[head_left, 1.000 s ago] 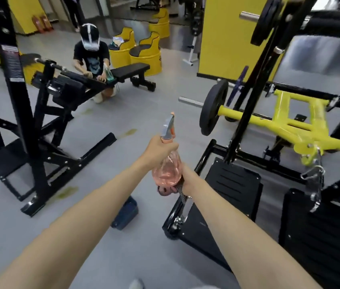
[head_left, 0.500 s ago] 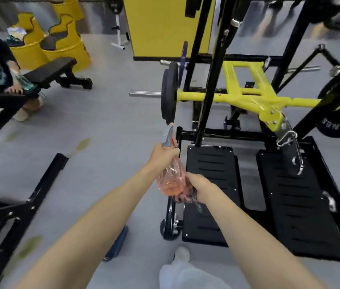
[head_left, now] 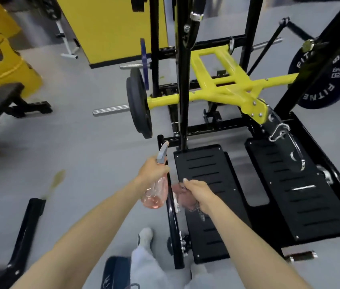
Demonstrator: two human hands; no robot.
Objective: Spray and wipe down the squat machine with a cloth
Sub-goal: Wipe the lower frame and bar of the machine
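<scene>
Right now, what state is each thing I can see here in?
Spray bottle, gripped by the left hand, nozzle pointing away from the person.
Cloth, bunched in the right hand, above the left footplate.
Black weight plate, loaded on one end of the yellow arm.
Carabiner, hanging below the yellow arm.

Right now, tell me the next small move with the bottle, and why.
Probably swing the spray bottle in the left hand toward the nearest black footplate and squeeze: its nozzle points off the plate, and the right hand holds the cloth ready.
</scene>
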